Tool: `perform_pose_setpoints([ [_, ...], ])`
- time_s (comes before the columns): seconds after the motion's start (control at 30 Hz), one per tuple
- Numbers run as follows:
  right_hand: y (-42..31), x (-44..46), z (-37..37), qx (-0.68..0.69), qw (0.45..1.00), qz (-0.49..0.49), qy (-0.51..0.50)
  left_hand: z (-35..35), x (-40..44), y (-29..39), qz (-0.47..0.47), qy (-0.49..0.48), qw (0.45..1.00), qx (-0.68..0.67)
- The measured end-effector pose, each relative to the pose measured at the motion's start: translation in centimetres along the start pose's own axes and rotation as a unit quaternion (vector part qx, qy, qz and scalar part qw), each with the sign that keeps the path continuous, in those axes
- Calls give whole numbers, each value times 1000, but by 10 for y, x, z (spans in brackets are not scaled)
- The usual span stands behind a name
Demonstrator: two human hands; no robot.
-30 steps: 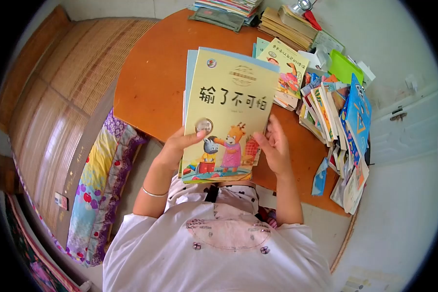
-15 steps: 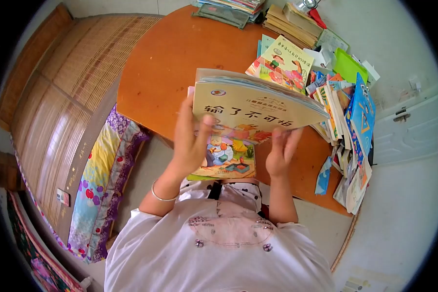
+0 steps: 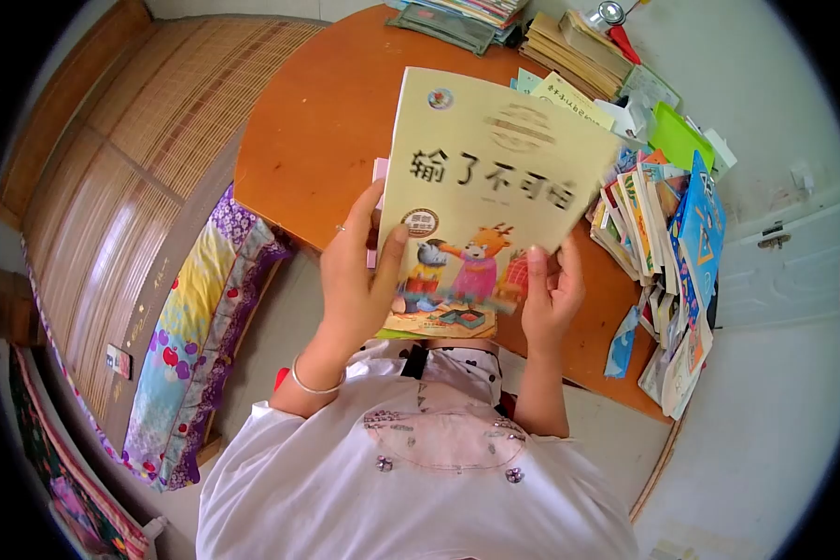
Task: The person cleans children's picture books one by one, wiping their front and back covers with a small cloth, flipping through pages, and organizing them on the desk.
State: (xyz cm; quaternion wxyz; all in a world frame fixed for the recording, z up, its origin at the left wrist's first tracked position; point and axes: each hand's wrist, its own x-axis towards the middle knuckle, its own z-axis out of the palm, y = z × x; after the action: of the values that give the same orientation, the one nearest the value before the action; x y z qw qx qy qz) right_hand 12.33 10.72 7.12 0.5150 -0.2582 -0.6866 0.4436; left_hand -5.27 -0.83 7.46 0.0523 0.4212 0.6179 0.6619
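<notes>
A cream picture book (image 3: 504, 187) with large black Chinese characters and cartoon animals faces up in front of me, above the table's near edge. My left hand (image 3: 355, 285) is closed on its left side, the thumb lying on the cover; a ring and a bracelet show on that hand and wrist. At the lower right edge my right hand (image 3: 551, 299) grips the same book, thumb on top. Beneath its bottom edge another illustrated cover (image 3: 448, 322) shows, with a green edge under it. A pink edge (image 3: 379, 170) sticks out behind the book's left side.
The round brown table (image 3: 317, 121) carries a leaning row of books (image 3: 658, 219) on the right. Stacked books (image 3: 574, 51), a light green container (image 3: 679, 138) and another cream book (image 3: 569, 96) are at the back. A flowered cushion (image 3: 196, 345) lies to the left.
The cream book has tilted up, so its whole cover now faces me and hides most of the book behind it. Both hands keep their hold, and the view has shifted slightly.
</notes>
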Motion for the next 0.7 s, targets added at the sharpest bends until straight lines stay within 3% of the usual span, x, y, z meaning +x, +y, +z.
perform_pose_setpoints([
  [0.03,4,-1,0,0,1000,-2,0,-7,1,2,2,1,1000,0],
  [0.1,29,-4,0,14,989,144,-26,-21,5,0,-93,-119,969,195],
  [0.17,63,-11,0,-71,975,198,-68,-15,-2,-30,-85,-123,970,193],
  [0.23,63,-12,10,-57,981,180,-38,-11,-8,-44,-59,-105,962,244],
  [0.3,63,-10,12,-108,983,142,-38,-13,-6,-49,-69,-147,959,230],
  [0.33,59,-11,11,-162,980,104,-46,-14,0,-52,9,-127,956,263],
  [0.37,51,-12,10,-167,970,165,-57,-13,10,-57,94,-102,948,287],
  [0.43,44,-12,11,-172,977,120,-43,-2,34,-67,-33,-95,978,181],
  [0.5,50,-17,11,-263,962,59,-35,19,53,-101,-22,-45,995,90],
  [0.6,55,-23,11,-248,965,76,-38,35,69,-144,-34,-66,995,66],
  [0.7,56,-25,4,-230,963,112,-83,27,73,-145,-15,-133,982,132],
])
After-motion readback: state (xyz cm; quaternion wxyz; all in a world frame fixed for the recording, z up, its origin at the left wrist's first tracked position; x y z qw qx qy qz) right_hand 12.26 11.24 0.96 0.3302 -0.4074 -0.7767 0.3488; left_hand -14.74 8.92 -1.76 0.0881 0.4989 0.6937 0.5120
